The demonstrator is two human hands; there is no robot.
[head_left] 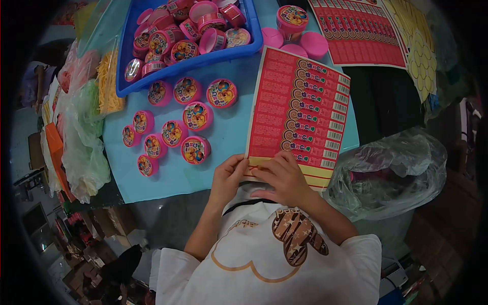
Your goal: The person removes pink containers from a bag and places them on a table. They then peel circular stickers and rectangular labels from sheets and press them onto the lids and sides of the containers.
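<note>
A red sticker sheet point(277, 96) with rows of printed labels and a yellow strip along its bottom lies on the light blue table cover. My left hand point(229, 175) pinches the sheet's lower left corner at the table's front edge. My right hand point(284, 175) rests over the bottom of the sheet, fingers curled at the yellow part; whether it grips a label there is too small to tell. Left of the sheet stand several round pink containers point(197, 116) with picture lids.
A blue basket point(190, 63) full of pink containers is at the back. Pink lids point(314, 44) and another sticker sheet point(356, 38) lie at the back right. A clear plastic bag point(391, 173) hangs at the right; bags point(86, 152) line the left.
</note>
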